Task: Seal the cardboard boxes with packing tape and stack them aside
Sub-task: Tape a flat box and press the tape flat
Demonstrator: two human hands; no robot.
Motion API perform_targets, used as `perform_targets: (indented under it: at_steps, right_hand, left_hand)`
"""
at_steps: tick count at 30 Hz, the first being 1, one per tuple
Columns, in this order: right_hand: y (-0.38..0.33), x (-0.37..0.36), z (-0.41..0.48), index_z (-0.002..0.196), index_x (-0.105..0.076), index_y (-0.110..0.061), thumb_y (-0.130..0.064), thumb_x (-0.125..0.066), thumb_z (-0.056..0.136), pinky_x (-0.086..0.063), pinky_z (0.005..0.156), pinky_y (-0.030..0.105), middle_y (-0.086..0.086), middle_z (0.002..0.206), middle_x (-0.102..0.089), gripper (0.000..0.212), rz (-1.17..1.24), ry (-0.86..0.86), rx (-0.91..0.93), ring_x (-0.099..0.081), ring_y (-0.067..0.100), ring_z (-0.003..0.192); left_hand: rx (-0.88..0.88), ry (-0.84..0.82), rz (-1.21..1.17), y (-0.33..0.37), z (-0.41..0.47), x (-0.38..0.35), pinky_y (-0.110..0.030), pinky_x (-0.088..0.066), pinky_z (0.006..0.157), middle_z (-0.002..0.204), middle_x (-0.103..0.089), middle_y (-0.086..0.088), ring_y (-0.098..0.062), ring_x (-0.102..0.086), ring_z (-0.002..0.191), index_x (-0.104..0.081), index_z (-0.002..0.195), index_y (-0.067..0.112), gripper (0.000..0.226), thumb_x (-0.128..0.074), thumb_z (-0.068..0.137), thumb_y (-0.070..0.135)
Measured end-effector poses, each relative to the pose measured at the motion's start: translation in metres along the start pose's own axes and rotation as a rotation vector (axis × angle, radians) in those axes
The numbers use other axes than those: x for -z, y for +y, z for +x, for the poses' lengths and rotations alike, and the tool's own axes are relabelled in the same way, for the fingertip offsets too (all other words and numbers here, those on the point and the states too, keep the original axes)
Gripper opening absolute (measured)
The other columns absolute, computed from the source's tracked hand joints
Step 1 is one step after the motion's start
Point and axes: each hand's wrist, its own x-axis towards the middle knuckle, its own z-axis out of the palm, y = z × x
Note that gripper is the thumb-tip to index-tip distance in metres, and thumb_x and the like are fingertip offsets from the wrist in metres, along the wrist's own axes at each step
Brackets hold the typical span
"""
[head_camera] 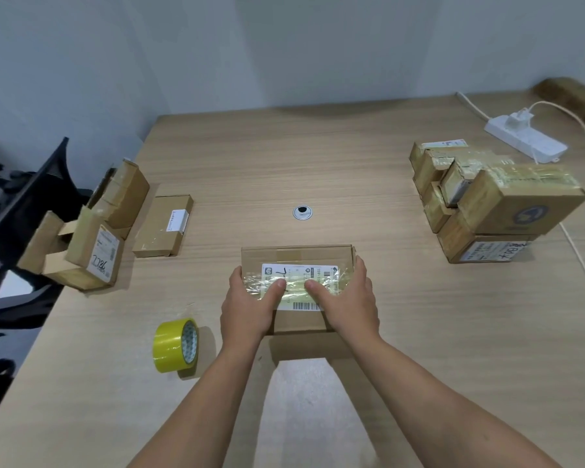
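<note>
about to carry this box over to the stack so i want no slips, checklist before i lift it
1. Tape strip lies across the centre box top, wrinkled: ok
2. Grip: left hand and right hand hold its sides, thumbs on top: ok
3. Tape roll stands apart from the box: ok
4. Table between box and sealed stack bare: ok
5. Stack top level: cannot tell
6. Box underside sealed: cannot tell
</note>
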Motion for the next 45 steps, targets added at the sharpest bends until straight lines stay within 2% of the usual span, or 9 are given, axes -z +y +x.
perform_targets:
  at_steps: [8, 13, 16, 20, 25, 32, 37, 41, 45]
  right_hand:
    - [0.008, 0.001, 0.005, 0.158, -0.020, -0.027, -0.047, -0.065, 0.093, -0.038, 0.095, 0.037, 0.005, 0.150, -0.042, 0.081, 0.037, -0.001, 0.066, -0.045, 0.027, 0.133]
    - [0.011, 0.001, 0.011, 0.156, -0.028, -0.032, -0.040, -0.060, 0.098, -0.038, 0.092, 0.033, 0.004, 0.142, -0.051, 0.067, 0.109, -0.017, 0.094, -0.049, 0.025, 0.129]
    - [0.011, 0.003, 0.012, 0.157, -0.026, -0.035, -0.038, -0.055, 0.101, -0.039, 0.103, 0.033, 0.002, 0.147, -0.050, 0.063, 0.163, -0.040, 0.099, -0.046, 0.024, 0.136]
    - [0.011, 0.007, 0.008, 0.159, -0.023, -0.036, -0.033, -0.048, 0.106, -0.031, 0.104, 0.024, -0.005, 0.157, -0.040, 0.059, 0.221, -0.087, 0.093, -0.037, 0.019, 0.144]
    - [0.016, 0.011, 0.014, 0.152, -0.040, -0.038, -0.025, -0.038, 0.109, -0.038, 0.104, 0.024, -0.010, 0.145, -0.053, 0.045, 0.305, -0.100, 0.065, -0.049, 0.009, 0.127]
    - [0.020, 0.007, 0.013, 0.154, -0.033, -0.041, -0.042, -0.043, 0.106, -0.033, 0.116, 0.033, -0.009, 0.154, -0.045, 0.050, 0.343, -0.137, -0.034, -0.042, 0.016, 0.142]
    - [0.010, -0.005, 0.007, 0.156, -0.011, -0.037, -0.080, -0.063, 0.068, -0.042, 0.108, 0.050, -0.003, 0.148, -0.050, 0.110, 0.039, -0.071, -0.035, -0.049, 0.026, 0.133]
    - [0.009, -0.004, 0.010, 0.155, -0.016, -0.032, -0.065, -0.069, 0.080, -0.045, 0.097, 0.042, -0.001, 0.144, -0.052, 0.097, -0.006, -0.013, 0.002, -0.052, 0.028, 0.128]
    - [0.014, -0.001, 0.013, 0.155, -0.024, -0.030, -0.049, -0.062, 0.094, -0.046, 0.097, 0.041, 0.004, 0.137, -0.059, 0.074, 0.046, -0.016, 0.054, -0.055, 0.030, 0.123]
  left_hand:
    - [-0.006, -0.010, -0.122, -0.010, -0.001, 0.000, -0.020, -0.043, 0.072, 0.110, -0.067, 0.009, -0.013, -0.061, 0.098, -0.055, 0.133, 0.028, 0.043, -0.066, 0.094, 0.040]
    - [0.038, -0.017, -0.188, -0.019, 0.007, 0.002, -0.036, -0.051, 0.094, 0.117, -0.070, 0.011, -0.015, -0.064, 0.109, -0.059, 0.132, 0.035, 0.034, -0.057, 0.098, 0.037]
    - [0.113, -0.034, -0.248, -0.024, 0.013, 0.005, -0.044, -0.049, 0.104, 0.127, -0.068, 0.011, -0.015, -0.062, 0.116, -0.054, 0.139, 0.041, 0.051, -0.051, 0.089, 0.053]
    - [0.184, -0.002, -0.364, -0.023, 0.015, 0.004, -0.041, -0.047, 0.106, 0.135, -0.063, 0.008, -0.016, -0.059, 0.121, -0.052, 0.144, 0.037, 0.042, -0.049, 0.102, 0.037]
    - [0.258, -0.007, -0.491, -0.028, 0.014, 0.005, -0.042, -0.048, 0.106, 0.134, -0.064, 0.011, -0.014, -0.061, 0.118, -0.058, 0.140, 0.031, 0.041, -0.049, 0.100, 0.036]
    - [0.225, -0.047, -0.399, -0.032, 0.018, 0.001, -0.048, -0.047, 0.107, 0.134, -0.064, 0.006, -0.018, -0.060, 0.123, -0.058, 0.138, 0.031, 0.083, -0.053, 0.066, 0.072]
    - [0.059, -0.005, -0.153, -0.012, 0.000, -0.007, -0.042, -0.049, 0.100, 0.128, -0.065, 0.004, -0.021, -0.061, 0.116, -0.045, 0.144, 0.027, 0.083, -0.071, 0.075, 0.066]
    - [0.015, 0.002, -0.176, -0.012, 0.002, -0.010, -0.026, -0.047, 0.082, 0.116, -0.068, 0.009, -0.014, -0.063, 0.106, -0.051, 0.137, 0.028, 0.060, -0.075, 0.085, 0.044]
    - [0.013, -0.021, -0.211, -0.023, 0.009, -0.008, -0.035, -0.051, 0.096, 0.122, -0.069, 0.009, -0.014, -0.064, 0.110, -0.051, 0.141, 0.031, 0.054, -0.068, 0.091, 0.042]
